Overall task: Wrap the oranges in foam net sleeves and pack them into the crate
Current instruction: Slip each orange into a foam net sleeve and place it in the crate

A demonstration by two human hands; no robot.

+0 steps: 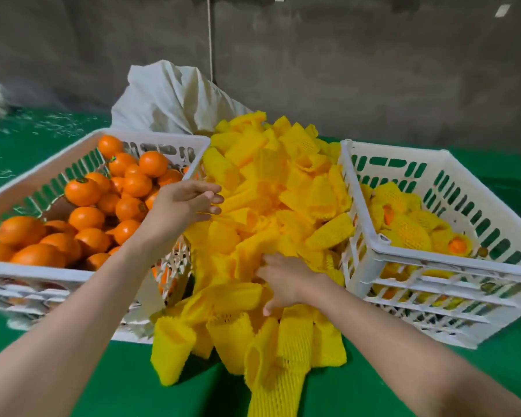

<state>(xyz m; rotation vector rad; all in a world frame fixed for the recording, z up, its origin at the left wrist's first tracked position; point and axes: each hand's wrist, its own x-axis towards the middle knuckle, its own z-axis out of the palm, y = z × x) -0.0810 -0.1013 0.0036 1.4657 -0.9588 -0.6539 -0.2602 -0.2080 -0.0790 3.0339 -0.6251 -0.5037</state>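
Note:
A heap of yellow foam net sleeves (271,188) lies between two white crates. The left crate (51,273) is full of bare oranges (86,218). The right crate (451,260) holds several oranges wrapped in yellow sleeves (409,233). My left hand (184,203) reaches over the left crate's corner, its straight fingers touching the edge of the sleeve heap. My right hand (283,281) is down in the lower part of the heap, its fingers curled into the sleeves; whether it grips one I cannot tell.
A white sack (175,97) stands behind the heap, open toward it. Everything sits on a green surface (118,380). A grey wall (343,61) rises close behind. Loose white strands litter the far left of the surface.

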